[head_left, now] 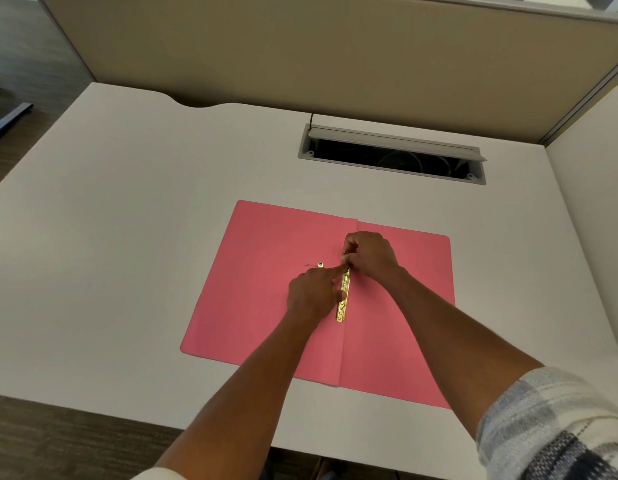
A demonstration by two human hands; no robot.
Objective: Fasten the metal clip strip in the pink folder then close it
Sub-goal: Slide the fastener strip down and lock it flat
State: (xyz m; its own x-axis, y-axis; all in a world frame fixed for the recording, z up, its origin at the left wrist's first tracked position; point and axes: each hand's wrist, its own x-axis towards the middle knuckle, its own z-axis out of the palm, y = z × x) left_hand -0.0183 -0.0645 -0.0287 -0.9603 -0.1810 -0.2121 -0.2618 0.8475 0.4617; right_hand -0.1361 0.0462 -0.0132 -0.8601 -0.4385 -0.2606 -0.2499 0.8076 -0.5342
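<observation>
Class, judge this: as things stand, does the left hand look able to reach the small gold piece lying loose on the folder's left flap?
Probably yes: the left hand is right beside the small gold piece, with nothing between them.

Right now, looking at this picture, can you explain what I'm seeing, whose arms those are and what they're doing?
There is no machine here. A camera worn on a person's head looks down at their own two arms. An open pink folder lies flat on a white desk. Along its middle fold sits a gold metal clip strip. The left hand points a finger at the strip's far end, while the right hand pinches something small there; what exactly is hidden. A small loose gold piece lies just left. Behind is an open cable hatch.
</observation>
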